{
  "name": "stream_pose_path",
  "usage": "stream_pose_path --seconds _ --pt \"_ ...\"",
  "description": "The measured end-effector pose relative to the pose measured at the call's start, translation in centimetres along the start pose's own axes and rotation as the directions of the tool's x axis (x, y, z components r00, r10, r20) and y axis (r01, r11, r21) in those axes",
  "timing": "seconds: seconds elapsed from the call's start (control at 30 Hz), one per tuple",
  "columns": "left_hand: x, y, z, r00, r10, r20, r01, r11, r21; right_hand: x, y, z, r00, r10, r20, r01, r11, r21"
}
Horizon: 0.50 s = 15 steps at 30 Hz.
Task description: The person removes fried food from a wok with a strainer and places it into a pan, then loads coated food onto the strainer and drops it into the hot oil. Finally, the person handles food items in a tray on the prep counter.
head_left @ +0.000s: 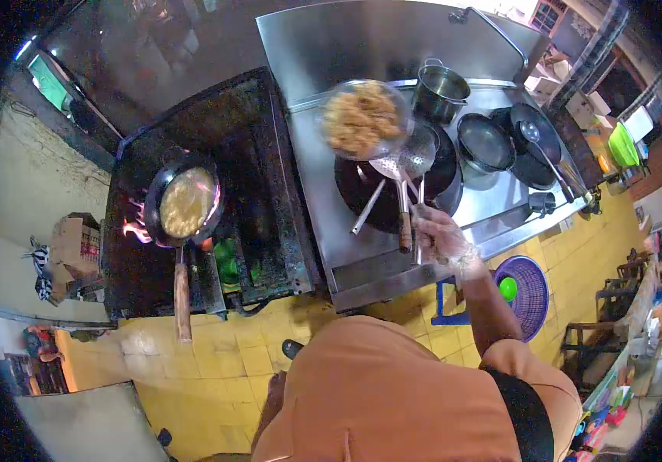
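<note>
My right hand [440, 237], in a clear plastic glove, is closed around the metal handle of a skimmer [418, 152] above the steel counter. Right beside it is a perforated ladle [386, 167] with a wooden handle. Past them, a clear bowl [404, 108] holds brown fried food [362, 119], slightly blurred. Beneath the tools sits a large dark wok [358, 189]. At my left side a dark limb shows, perhaps my left hand [275, 385]; its fingers cannot be made out. On the left burner, a pan [163, 181] holds bubbling yellowish liquid [187, 204].
Flames [137, 229] rise beside the pan, whose wooden handle [183, 300] juts over the stove's front edge. A steel pot [440, 88], dark pans [486, 142] and another ladle [531, 132] stand on the counter. A purple basket [532, 300] is on the yellow tiled floor [223, 377].
</note>
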<state>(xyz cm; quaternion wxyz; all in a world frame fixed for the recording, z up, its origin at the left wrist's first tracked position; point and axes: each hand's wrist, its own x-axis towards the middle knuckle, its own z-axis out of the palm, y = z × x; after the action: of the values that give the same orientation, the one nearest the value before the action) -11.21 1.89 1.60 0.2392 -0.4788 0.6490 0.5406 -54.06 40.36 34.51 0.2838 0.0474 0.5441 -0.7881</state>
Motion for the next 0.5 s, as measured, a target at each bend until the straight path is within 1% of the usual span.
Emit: stream_pose_path --seconds 0.03,0.07,0.13,0.17,0.23,0.27,0.33,0.37,0.43,0.47,0.5 --pt "0.0 1.1 0.1 1.0 0.004 0.001 -0.004 1.0 -0.001 -0.1 0.0 -0.4 0.992 -0.083 -0.094 0.085 0.996 0.009" --pt "0.0 2.0 0.3 1.0 0.008 0.001 -0.008 1.0 -0.007 0.1 0.2 -1.6 0.992 -0.081 -0.096 0.082 0.997 0.008" --pt "-1.1 5.1 0.3 0.999 0.041 0.02 -0.039 0.994 -0.098 1.1 1.5 -5.5 0.977 -0.043 -0.209 0.021 0.994 -0.107" --pt "-1.3 6.3 0.4 0.996 0.081 0.029 -0.073 0.978 -0.196 1.4 1.9 -7.0 0.976 -0.043 -0.215 0.021 0.994 -0.104" --pt "1.9 3.7 -0.6 0.969 0.243 0.048 -0.238 0.966 -0.099 2.2 2.9 -9.2 0.933 -0.068 -0.352 -0.056 0.942 -0.33" --pt "2.1 3.8 -0.9 0.965 0.258 0.05 -0.253 0.964 -0.088 2.4 3.5 -9.8 0.934 -0.067 -0.352 -0.056 0.943 -0.329" --pt "2.2 3.5 -1.2 0.958 0.281 0.053 -0.278 0.958 -0.066 2.5 4.8 -10.9 0.904 -0.163 -0.395 -0.035 0.893 -0.449" --pt "2.1 3.4 -1.3 0.955 0.292 0.055 -0.289 0.956 -0.055 2.7 5.1 -11.1 0.905 -0.16 -0.395 -0.038 0.893 -0.448" --pt "1.9 3.3 -1.5 0.949 0.31 0.057 -0.308 0.951 -0.039 3.0 5.4 -11.2 0.919 -0.083 -0.384 -0.034 0.957 -0.289" --pt "1.7 3.2 -1.6 0.947 0.316 0.057 -0.315 0.949 -0.034 3.3 6.1 -11.5 0.92 -0.082 -0.382 -0.035 0.957 -0.289" --pt "0.9 3.1 -1.6 0.97 0.241 0.042 -0.24 0.97 -0.039 3.6 7.0 -12.0 0.916 -0.208 -0.343 0.02 0.878 -0.478"
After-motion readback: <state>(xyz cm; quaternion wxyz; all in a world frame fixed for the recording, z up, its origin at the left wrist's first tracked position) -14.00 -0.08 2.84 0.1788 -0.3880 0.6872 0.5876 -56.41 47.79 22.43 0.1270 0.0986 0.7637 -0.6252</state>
